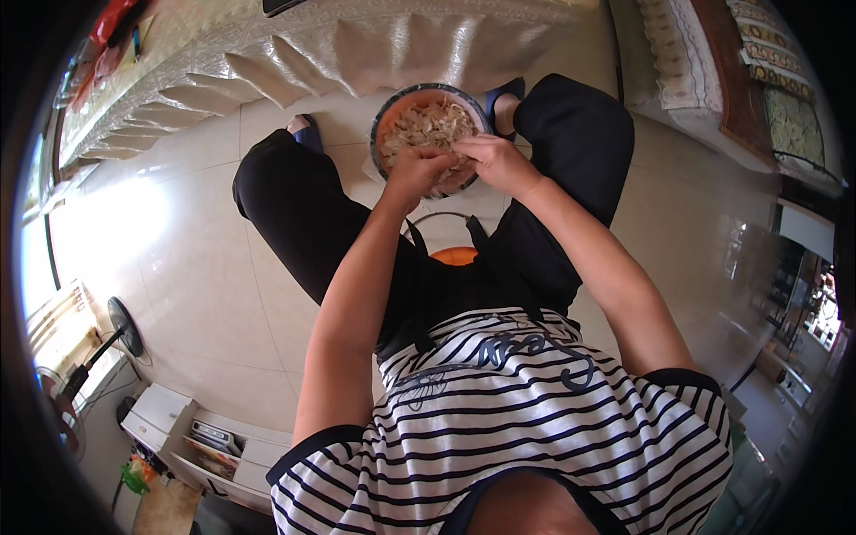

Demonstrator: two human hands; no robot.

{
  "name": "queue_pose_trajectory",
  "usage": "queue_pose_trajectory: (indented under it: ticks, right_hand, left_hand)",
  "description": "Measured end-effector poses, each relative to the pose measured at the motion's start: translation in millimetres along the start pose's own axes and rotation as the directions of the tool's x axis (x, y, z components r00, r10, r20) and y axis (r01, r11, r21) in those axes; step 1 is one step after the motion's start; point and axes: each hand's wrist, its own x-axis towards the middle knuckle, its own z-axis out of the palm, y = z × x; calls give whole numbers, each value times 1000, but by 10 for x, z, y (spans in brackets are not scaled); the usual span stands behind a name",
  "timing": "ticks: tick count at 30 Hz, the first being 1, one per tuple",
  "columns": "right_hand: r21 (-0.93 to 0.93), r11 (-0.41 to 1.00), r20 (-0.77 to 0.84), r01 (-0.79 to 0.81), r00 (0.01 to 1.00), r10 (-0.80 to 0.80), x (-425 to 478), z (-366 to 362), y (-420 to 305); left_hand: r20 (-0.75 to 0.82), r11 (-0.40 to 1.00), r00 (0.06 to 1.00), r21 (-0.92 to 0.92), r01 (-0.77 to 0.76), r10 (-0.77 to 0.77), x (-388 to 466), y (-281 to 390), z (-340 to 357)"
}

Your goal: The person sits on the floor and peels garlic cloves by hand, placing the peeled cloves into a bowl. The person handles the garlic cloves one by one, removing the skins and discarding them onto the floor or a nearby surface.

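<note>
A round bowl or basin [376, 127] with a dark patterned rim and an orange inside stands between my feet. Pale, shredded or flaky pieces [428, 126] fill much of it. My left hand [422, 168] is over the near side of the bowl, fingertips pinched together. Close to its right, my right hand [493, 155] reaches in with thumb and fingers bent together. The fingertips of both hands nearly meet above the pieces; something small and pale seems to be between them, too small to make out.
Ahead hangs a shiny patterned tablecloth [401, 50] over a table edge. An orange round object [455, 255] shows beneath me. At lower left are a fan [126, 326] and white drawers [159, 416]. A cloth-covered wooden piece of furniture [732, 67] stands at upper right.
</note>
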Motion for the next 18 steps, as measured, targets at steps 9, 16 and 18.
queue_pose_trajectory:
  ticks: [9,16,18]
  right_hand:
    - [47,996,-46,-73,996,75,14,2,-84]
    - [558,717,98,-418,891,443,39,4,79]
    - [495,742,120,-451,882,457,26,-10,63]
  left_hand:
    - [-100,998,993,45,-53,57,91,-93,0]
    - [-212,993,976,117,-22,46,26,31,6]
    - [-199,987,978,161,-26,58,1,81,9]
